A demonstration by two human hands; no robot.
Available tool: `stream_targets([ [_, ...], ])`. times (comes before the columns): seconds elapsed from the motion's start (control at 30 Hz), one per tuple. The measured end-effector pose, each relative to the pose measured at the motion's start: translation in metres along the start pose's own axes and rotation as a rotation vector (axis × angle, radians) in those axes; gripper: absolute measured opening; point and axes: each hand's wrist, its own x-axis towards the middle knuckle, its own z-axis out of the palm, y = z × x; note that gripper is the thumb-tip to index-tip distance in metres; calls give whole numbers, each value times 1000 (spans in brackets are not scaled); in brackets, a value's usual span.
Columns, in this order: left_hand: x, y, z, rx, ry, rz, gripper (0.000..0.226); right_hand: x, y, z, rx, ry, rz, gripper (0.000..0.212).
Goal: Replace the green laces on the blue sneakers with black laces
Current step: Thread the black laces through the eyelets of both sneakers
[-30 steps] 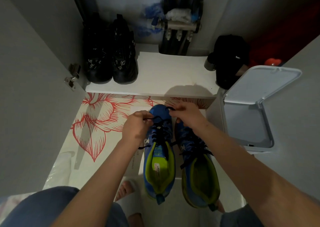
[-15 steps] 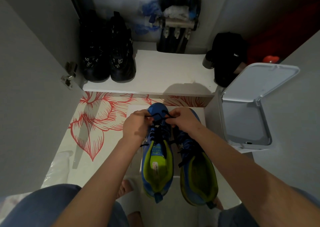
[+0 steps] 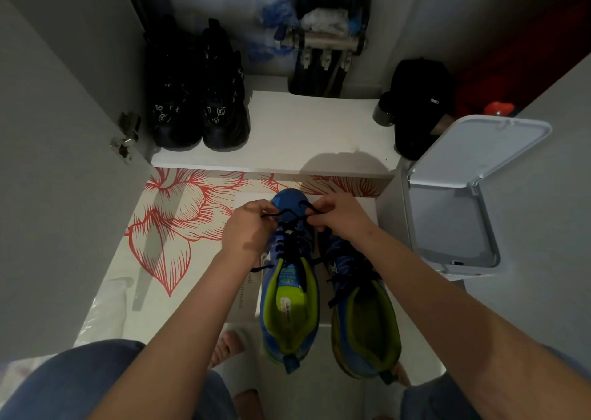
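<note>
While the left hand (image 3: 248, 227) pinches one black lace (image 3: 287, 242) end, the right hand (image 3: 339, 218) pinches the other

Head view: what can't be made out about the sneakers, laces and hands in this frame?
All in the head view:
- Grip: the left hand and right hand curl their fingertips under, hiding exactly how they pinch the black lace.
- The second sneaker: its toe is covered by the right hand.
- The insole sticker: print too small to read.
- The black shoes on the shelf: too dark for detail.
</note>
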Motion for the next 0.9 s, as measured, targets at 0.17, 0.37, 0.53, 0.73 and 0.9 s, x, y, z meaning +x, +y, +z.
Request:
stream_targets([
  [0.17, -1, 3, 1, 19, 21, -39, 22, -1, -1, 0, -22, -5, 9, 19],
  [0.37, 1, 0, -4, 82, -74, -126, 24, -1, -1, 1, -68, -17, -24, 18],
  [0.53, -1, 1, -4, 62, -96, -121, 28, -1, 0, 2, -114, -19, -60, 16],
  [0.73, -4, 8, 0, 51, 26, -59, 24, -1, 1, 2, -154, -20, -81, 15],
  [0.9, -4, 8, 2, 22, 16, -82, 18, 0, 2, 3, -158, -22, -91, 13],
])
